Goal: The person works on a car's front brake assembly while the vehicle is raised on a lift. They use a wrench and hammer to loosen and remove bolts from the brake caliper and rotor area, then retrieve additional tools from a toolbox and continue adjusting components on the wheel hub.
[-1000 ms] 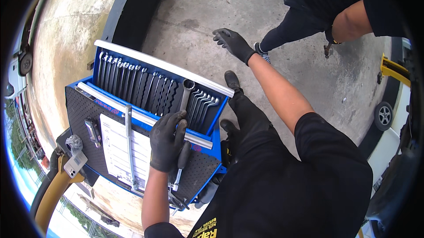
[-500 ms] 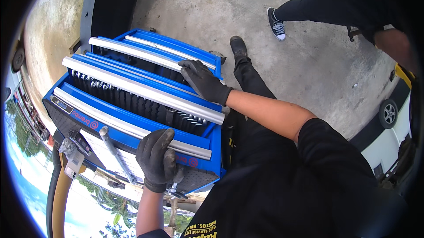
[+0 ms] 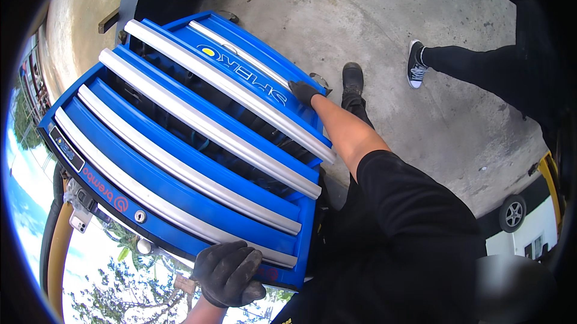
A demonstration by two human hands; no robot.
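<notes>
A blue tool cabinet (image 3: pixel 282 168) with long silver drawer handles stands before me, several drawers pulled out by differing amounts. Dark contents show in the gaps between drawers, too shadowed to name. My gloved left hand (image 3: pixel 228 273) is closed in a curl at the cabinet's top front edge, by the end of the uppermost drawer handle (image 3: pixel 174 189); what its fingers grip is hidden. My gloved right hand (image 3: pixel 303 92) reaches down to the lower front, its fingers bent at the end of a low drawer's silver handle (image 3: pixel 240 58).
Another person's leg and sneaker (image 3: pixel 416 64) are on the concrete floor (image 3: pixel 378 18) at the right. My boot (image 3: pixel 353 78) stands beside the cabinet. Behind the cabinet top, a phone (image 3: pixel 79 221) hangs near a yellow post (image 3: pixel 59 258). A vehicle wheel (image 3: pixel 512 213) shows at far right.
The drawer with the row of wrenches has gone in, and the wrenches no longer show. My right hand has moved down the front to a lower drawer. The other person has stepped rightward.
</notes>
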